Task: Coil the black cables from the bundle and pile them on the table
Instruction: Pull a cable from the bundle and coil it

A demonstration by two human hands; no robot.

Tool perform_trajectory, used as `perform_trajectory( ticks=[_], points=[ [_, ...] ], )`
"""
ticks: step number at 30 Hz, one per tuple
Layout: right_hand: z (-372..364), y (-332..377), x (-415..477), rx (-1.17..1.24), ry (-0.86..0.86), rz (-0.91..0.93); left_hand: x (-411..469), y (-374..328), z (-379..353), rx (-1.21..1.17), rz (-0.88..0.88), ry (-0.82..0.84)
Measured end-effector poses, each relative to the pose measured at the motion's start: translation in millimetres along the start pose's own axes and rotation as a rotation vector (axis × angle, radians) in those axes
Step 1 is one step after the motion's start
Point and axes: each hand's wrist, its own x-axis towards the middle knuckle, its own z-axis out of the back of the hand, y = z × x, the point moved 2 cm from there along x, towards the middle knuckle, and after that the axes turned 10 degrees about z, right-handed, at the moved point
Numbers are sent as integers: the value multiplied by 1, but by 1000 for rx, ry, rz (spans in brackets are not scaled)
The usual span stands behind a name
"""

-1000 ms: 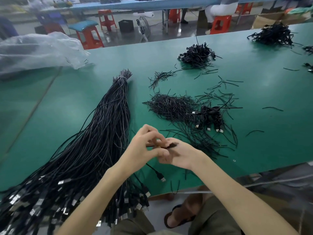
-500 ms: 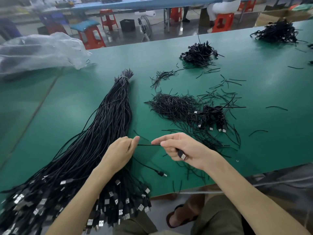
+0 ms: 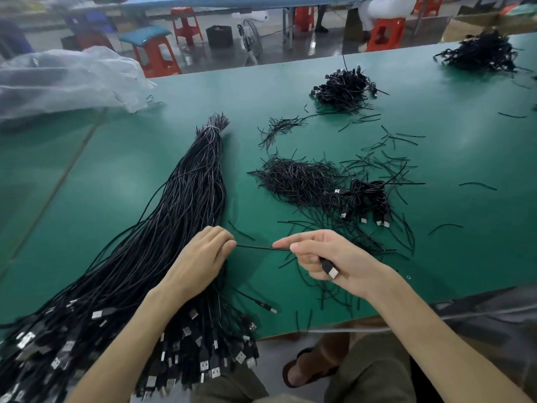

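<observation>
A long bundle of black cables (image 3: pixel 174 228) lies on the green table (image 3: pixel 436 175), tied at its far end, its USB plugs hanging over the near edge. My right hand (image 3: pixel 328 260) grips the plug end of a single black cable (image 3: pixel 261 247) and pinches the wire. That cable runs taut to my left hand (image 3: pixel 200 260), which pinches it at the bundle's right side. A small pile of coiled cables (image 3: pixel 366 202) lies right of centre, beside a heap of black twist ties (image 3: pixel 296 181).
More coiled-cable piles sit farther back (image 3: pixel 345 88) and at the far right (image 3: pixel 479 53). Loose ties are scattered over the table's right half. A clear plastic bag (image 3: pixel 64 80) lies at the far left. Stools stand beyond the table.
My hands, joined together a second ago, have moved apart. The left went to the bundle and the right drew a cable taut between them.
</observation>
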Motion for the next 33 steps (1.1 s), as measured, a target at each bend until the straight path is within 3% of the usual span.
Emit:
perform_trajectory(
  ticks=[2,6,11,15,24,26,30,33],
  points=[
    [7,1,4,-48,-57,1,1,1,2,68,92,-94],
    [16,-1,13,-163,-211,14,5,1,12,154,403,-12],
    [12,-5,28,-595,-380,70,16,-9,21,182,649,51],
    [1,-16,35,-821,-347,94,22,-12,28,184,658,122],
    [-10,-29,31,-1112,-369,225,21,-47,44,31,455,37],
    [-13,-24,30,-1072,-421,291,24,-56,46,-55,430,53],
    [-24,-17,32,-455,-410,247,24,-88,38,-229,283,164],
    [-29,-12,33,-277,-373,180,17,-110,22,-284,159,268]
  ],
)
